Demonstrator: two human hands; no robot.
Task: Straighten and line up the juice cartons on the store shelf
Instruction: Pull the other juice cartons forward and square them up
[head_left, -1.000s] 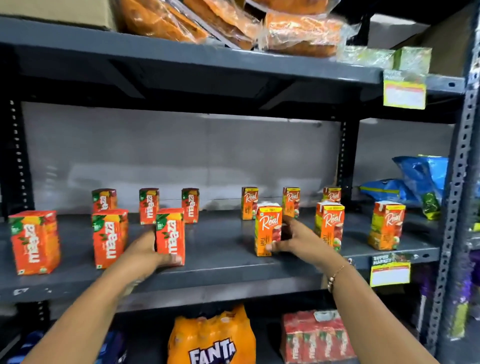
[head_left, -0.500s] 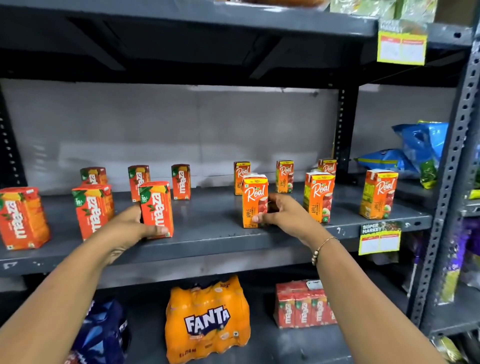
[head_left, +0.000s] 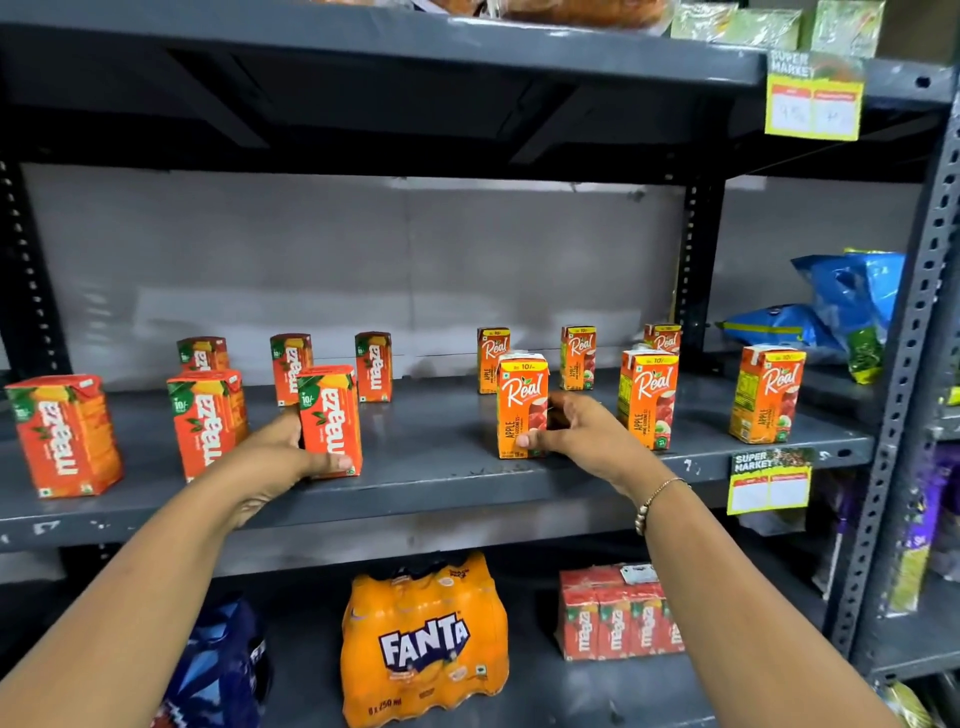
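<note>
Middle shelf (head_left: 415, 483), grey metal, carries 2 groups of small juice cartons, all upright.

Left group: 6 red-orange "maaza" cartons, 3 in front, 3 behind. Front row: far-left maaza carton (head_left: 65, 435), second maaza carton (head_left: 205, 421), held maaza carton (head_left: 331, 420) nearest the shelf middle. Back row of 3 maaza cartons (head_left: 291, 368) stands near the rear wall. Each carries a green "10/-" mark.

Right group: 6 orange "Real" cartons, "APPLE" printed down the side, yellow "10/-" strip on top. Front row: held Real carton (head_left: 522, 405), middle Real carton (head_left: 647, 399), right Real carton (head_left: 766, 394), the last turned a little so a side panel shows. Back row of 3 Real cartons (head_left: 577, 357) behind; the rightmost is partly hidden by the upright post.

Left hand (head_left: 275, 460): grip closed around the held maaza carton, thumb across its lower front, fingers behind its left side. Right hand (head_left: 582, 434): grip closed around the held Real carton, thumb on its lower front, fingers curled round its right side. Bracelet (head_left: 657, 501) on the right wrist.

Surroundings: open gap of bare shelf between the 2 held cartons. Yellow "SUPER MARKET" price tag (head_left: 769, 480) hangs from the shelf edge at right; a second tag (head_left: 813, 96) on the shelf above, its writing unreadable. Blue bags (head_left: 841, 301) lie at far right. Shelf below: orange "FANTA" bottle pack (head_left: 423, 642), "6 x 250 ml" partly legible; shrink-wrapped maaza multipack (head_left: 618, 616); dark blue pack (head_left: 223, 670).
</note>
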